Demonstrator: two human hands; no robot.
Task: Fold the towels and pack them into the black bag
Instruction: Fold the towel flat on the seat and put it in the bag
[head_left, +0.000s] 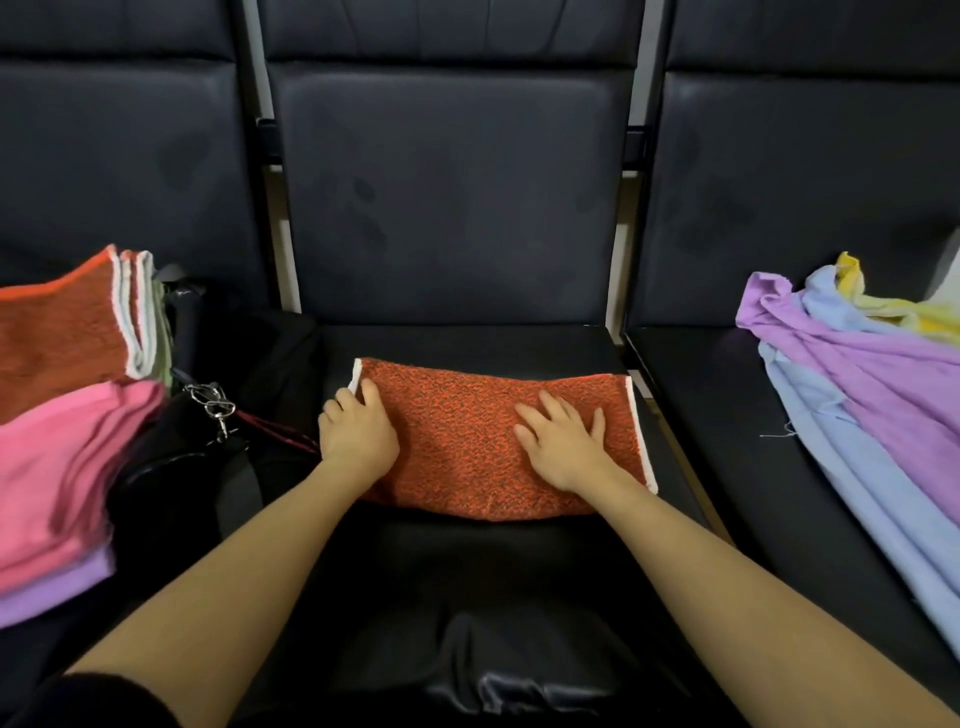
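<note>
An orange towel (467, 441) with white edging lies folded into a wide strip on the middle black seat. My left hand (358, 434) rests on its left end, fingers curled over the white-edged corner. My right hand (563, 441) lies flat on the towel's right half with fingers spread. On the left seat sits a stack of folded towels: an orange one (67, 332) on top at the back, a pink one (57, 478) nearer me, a purple one (62, 587) beneath. The black bag (208, 467), with a metal clasp (213, 405), lies between that stack and the middle seat.
Unfolded purple, light blue and yellow cloths (862, 374) are heaped on the right seat. Dark padded seat backs (447, 182) rise behind all three seats. Bare black seat surface (467, 582) shows in front of the orange towel.
</note>
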